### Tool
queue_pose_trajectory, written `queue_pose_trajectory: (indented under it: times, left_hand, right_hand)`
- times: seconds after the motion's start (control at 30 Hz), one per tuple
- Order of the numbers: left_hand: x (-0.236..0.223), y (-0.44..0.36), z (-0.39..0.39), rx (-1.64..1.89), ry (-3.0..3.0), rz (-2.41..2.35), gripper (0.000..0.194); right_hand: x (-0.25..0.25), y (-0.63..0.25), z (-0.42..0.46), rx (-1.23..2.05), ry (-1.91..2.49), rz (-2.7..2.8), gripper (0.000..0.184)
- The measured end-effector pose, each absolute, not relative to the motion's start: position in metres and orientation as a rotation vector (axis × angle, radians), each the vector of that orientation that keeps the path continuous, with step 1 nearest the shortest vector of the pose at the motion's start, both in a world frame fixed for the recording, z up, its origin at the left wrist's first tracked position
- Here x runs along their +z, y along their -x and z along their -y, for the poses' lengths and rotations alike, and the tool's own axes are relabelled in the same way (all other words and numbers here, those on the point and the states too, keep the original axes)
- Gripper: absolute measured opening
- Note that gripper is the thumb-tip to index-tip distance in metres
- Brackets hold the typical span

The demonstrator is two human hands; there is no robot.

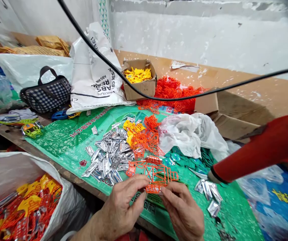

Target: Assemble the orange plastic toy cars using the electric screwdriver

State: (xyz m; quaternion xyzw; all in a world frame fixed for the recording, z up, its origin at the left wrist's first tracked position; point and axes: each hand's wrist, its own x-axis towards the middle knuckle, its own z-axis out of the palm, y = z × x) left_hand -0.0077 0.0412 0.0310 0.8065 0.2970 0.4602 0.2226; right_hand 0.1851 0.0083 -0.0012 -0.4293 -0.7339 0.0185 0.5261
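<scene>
Between my two hands is an orange plastic lattice frame (157, 174), held just above the front of the green sheet (65, 147). My left hand (123, 206) pinches its near left edge between thumb and fingers. At its near right edge, my right hand (184, 209) has closed thumb and fingers on it. Whether a smaller part sits under the fingertips I cannot tell. Behind the hands lie a heap of shiny silver plates (112, 152), several yellow plastic parts (133, 130) and a loose pile of orange frames (147, 137).
A white sack of orange and yellow parts (65, 187) stands at left. Rearward are a cardboard box (141, 91), red-orange frames (174, 93), a printed white sack (93, 77) and a checked bag (47, 95). A red arm-like object (262, 150) juts in from the right; a black cable (166, 99) crosses above.
</scene>
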Motion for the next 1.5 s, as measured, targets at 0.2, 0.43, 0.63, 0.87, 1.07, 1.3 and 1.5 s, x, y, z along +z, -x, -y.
queue_pose_trajectory:
  times: [0.2,0.43,0.63,0.87,1.07,1.3,1.5]
  left_hand:
    - [0.029,0.009,-0.039,1.237,-2.327,-0.825,0.032]
    - [0.025,0.011,-0.04,1.198,-2.389,-0.815,0.033]
    - [0.025,0.011,-0.042,1.202,-2.367,-0.771,0.03]
    - [0.022,0.009,-0.041,1.203,-2.383,-0.811,0.029]
    - [0.017,0.01,-0.04,1.187,-2.386,-0.798,0.029]
    - [0.017,0.01,-0.041,1.148,-2.391,-0.802,0.028]
    - [0.015,0.009,-0.042,1.156,-2.38,-0.802,0.027]
  right_hand:
    - [-0.004,-0.185,-0.007,0.023,1.048,1.74,0.035]
    - [-0.001,-0.182,-0.009,0.033,1.013,1.731,0.031]
    - [-0.007,-0.184,-0.009,0.039,1.03,1.736,0.033]
    - [-0.007,-0.183,-0.009,0.022,1.045,1.709,0.028]
    - [-0.005,-0.185,-0.01,0.005,1.038,1.748,0.019]
    - [-0.002,-0.185,-0.013,-0.029,1.046,1.765,0.016]
    - [-0.009,-0.182,-0.015,-0.034,1.102,1.813,0.018]
